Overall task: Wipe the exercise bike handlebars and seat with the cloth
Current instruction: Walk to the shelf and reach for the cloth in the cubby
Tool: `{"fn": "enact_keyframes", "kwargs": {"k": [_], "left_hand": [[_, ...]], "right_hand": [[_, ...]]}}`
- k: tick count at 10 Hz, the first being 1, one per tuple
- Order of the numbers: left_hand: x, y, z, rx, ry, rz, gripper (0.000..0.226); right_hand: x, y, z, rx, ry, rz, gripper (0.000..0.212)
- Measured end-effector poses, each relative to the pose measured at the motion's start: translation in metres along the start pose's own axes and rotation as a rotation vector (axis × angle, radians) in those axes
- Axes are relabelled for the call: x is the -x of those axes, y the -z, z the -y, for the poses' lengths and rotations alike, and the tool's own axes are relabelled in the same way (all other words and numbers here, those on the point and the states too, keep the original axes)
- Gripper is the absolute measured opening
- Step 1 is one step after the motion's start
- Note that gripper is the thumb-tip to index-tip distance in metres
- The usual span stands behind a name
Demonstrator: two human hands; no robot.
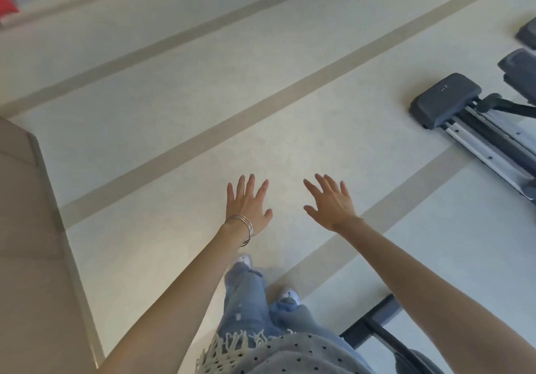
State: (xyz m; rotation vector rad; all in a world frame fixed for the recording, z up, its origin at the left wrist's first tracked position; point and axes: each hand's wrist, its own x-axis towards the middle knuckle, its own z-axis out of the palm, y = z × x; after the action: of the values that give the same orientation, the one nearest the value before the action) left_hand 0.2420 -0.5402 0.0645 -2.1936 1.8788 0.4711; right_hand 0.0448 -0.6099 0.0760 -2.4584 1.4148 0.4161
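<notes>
while you stood on the pale floor [203, 98], it filled nearly the whole view, crossed by beige stripes [261, 106] running diagonally. along the left edge ran a tan piece of furniture [29, 228]; what it was could not be told. at the right edge sat grey exercise equipment [475, 118] with a dark padded end cap and a metal rail on the floor, and a second dark frame bar [374, 324] lay near your right foot. whether either belonged to the exercise bike could not be told, and neither handlebars, seat nor cloth showed in view. your jeans [249, 301] and a dotted grey top with a fringe [290, 353] showed at the bottom, with light shoes [288, 294] below. both arms reached forward over the floor. your left hand [248, 204] was spread flat, fingers apart, palm down, grasping nothing, with thin silver bangles [245, 225] at the wrist. your right hand [330, 201] was likewise released, fingers splayed, holding nothing, just beside the left and apart from it.
</notes>
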Motion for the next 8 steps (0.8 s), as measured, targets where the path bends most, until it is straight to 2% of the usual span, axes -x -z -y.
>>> {"fn": "enact_keyframes", "kwargs": {"k": [2, 5, 8], "left_hand": [[-0.079, 0.036, 0.030, -0.017, 0.008, 0.012, 0.070], [-0.217, 0.112, 0.089, -0.084, -0.083, -0.014, 0.070], [-0.323, 0.161, 0.103, -0.098, -0.144, -0.037, 0.070]], "right_hand": [[-0.088, 0.028, -0.002, -0.016, -0.005, -0.011, 0.065], [-0.223, 0.109, 0.006, -0.057, -0.090, -0.079, 0.065], [-0.316, 0.154, -0.007, -0.074, -0.123, -0.086, 0.065]]}}
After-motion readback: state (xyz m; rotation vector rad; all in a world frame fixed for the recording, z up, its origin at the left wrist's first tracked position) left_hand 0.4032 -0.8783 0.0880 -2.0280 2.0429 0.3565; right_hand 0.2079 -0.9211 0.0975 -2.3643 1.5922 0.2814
